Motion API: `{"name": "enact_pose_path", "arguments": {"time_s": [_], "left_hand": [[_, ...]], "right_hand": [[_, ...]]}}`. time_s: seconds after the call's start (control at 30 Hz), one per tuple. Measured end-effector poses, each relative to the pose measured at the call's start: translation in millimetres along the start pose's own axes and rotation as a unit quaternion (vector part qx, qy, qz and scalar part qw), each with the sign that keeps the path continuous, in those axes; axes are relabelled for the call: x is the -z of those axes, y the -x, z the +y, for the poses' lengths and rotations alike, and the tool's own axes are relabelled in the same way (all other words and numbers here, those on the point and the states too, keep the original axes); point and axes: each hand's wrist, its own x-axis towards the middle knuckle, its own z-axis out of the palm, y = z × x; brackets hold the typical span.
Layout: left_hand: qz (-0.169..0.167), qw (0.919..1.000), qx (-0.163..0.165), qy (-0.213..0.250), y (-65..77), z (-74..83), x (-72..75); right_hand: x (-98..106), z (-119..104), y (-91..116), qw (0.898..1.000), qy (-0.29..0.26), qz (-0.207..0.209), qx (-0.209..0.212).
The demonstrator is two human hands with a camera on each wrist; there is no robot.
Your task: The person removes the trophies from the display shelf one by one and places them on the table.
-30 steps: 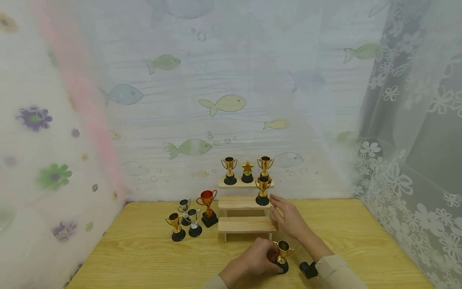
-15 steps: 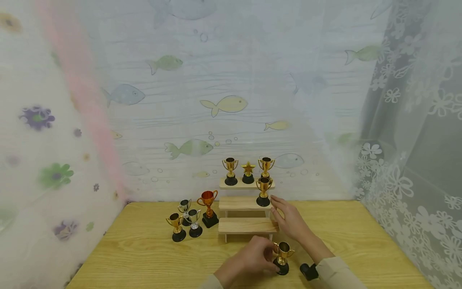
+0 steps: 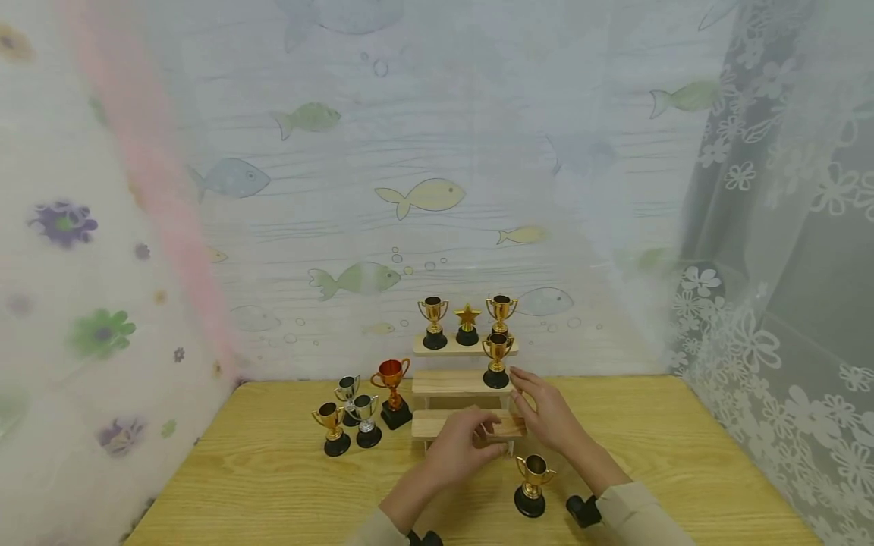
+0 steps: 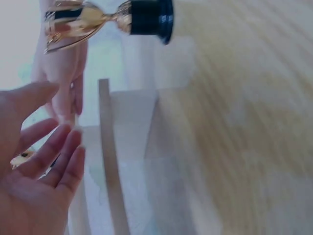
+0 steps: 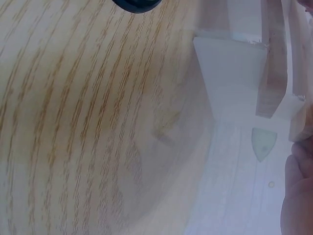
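Observation:
My left hand (image 3: 464, 447) holds nothing; its loosely bent fingers are over the lowest step of a three-step wooden stand (image 3: 444, 383). Just in front of the stand's right side, a gold trophy cup (image 3: 532, 485) with a black base stands upright on the table; the left wrist view shows that trophy cup (image 4: 142, 18) sideways. My right hand (image 3: 549, 413) has its extended fingers against the stand's right edge, beside the middle step. Close to those fingertips, another gold cup (image 3: 497, 364) stands on that step. The top step bears two gold cups and a gold star trophy (image 3: 467, 322).
Left of the stand, an orange-red cup (image 3: 392, 387), two silver cups (image 3: 366, 417) and a gold cup (image 3: 332, 428) stand grouped on the wooden table (image 3: 273, 485). Fish-patterned fabric (image 3: 328, 189) hangs behind, and a sheer flowered curtain (image 3: 758, 326) at the right.
My left hand has let go of the gold trophy cup on the table and moved up and left, over the lowest step. My right hand stays at the stand's edge.

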Motion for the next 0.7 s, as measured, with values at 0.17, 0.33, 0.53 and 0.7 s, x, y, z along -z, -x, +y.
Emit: {"name": "enact_pose_path", "arguments": {"time_s": [0.17,0.33,0.53,0.7], "left_hand": [[0.084,0.9964,0.003,0.007,-5.7,1.2,11.6],[0.126,0.9917,0.024,0.011,-13.1,3.2,19.7],[0.144,0.9886,0.046,0.004,-23.1,5.6,22.9],[0.146,0.988,0.049,0.014,-34.8,5.5,20.9]], "right_hand": [[0,0,0,1.0,0.002,0.001,-0.001],[0,0,0,1.0,0.004,0.002,0.001],[0,2,-1,1.0,0.005,0.001,0.006],[1,2,0,1.0,0.003,-0.004,0.003]]}}
